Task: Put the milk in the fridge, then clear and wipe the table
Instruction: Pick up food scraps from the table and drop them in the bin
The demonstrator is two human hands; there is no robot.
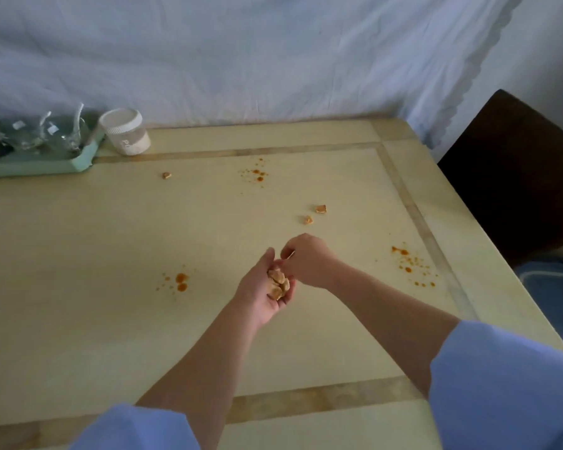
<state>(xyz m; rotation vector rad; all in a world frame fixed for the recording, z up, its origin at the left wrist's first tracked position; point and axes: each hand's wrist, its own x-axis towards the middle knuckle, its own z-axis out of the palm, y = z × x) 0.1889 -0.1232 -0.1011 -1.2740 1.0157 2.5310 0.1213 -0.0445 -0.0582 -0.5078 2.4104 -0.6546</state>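
My left hand (260, 289) is cupped palm up over the middle of the cream table (111, 319), holding several orange-brown food scraps (278, 284). My right hand (306, 259) hovers right beside it, fingers pinched together over the pile; I cannot tell if a scrap is between them. Two loose scraps (320, 208) (307, 219) lie just beyond my hands. A third scrap (166, 175) lies further back to the left. Orange sauce spatters mark the table at the left (181, 282), at the back (257, 175) and at the right (407, 263). No milk is in view.
A mint-green tray (88, 160) with several glasses (62, 131) sits at the back left. A white lidded jar (126, 131) stands next to it. A white cloth hangs behind the table. A dark chair (514, 177) stands at the right edge.
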